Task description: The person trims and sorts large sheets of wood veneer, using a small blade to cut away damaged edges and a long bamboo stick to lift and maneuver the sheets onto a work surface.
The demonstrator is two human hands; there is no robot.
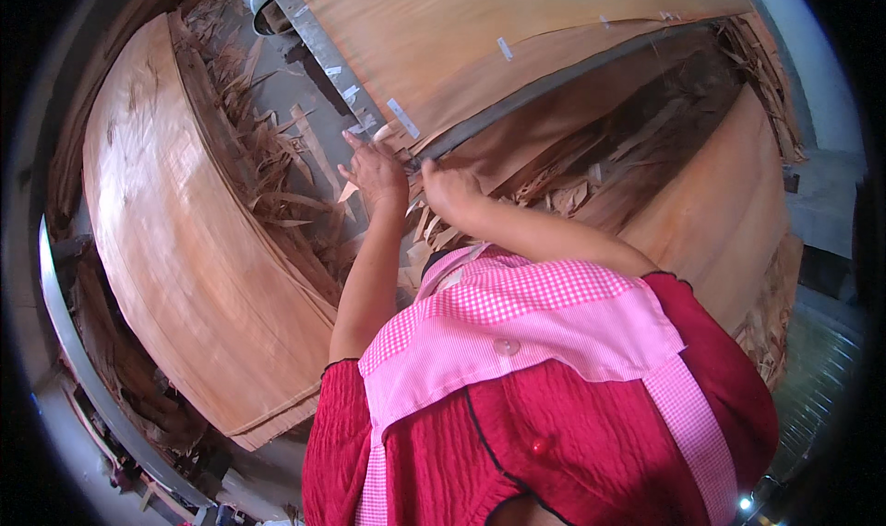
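A large tan wood veneer sheet (544, 18) lies on a table with a grey edge (544, 78), with short white tape pieces (403, 118) stuck along its near side. At the table's near left corner, my left hand (377, 177) has its fingers spread beside torn veneer bits. Just right of it, my right hand (450, 192) is curled closed against the corner. Whatever its fingers grip is hidden from view. The two hands are close together but apart.
A tall stack of veneer sheets (194, 240) stands on the left, and another veneer stack (715, 212) on the right. Veneer scraps (268, 157) litter the floor between the left stack and the table. More strips (591, 175) lie under the table edge.
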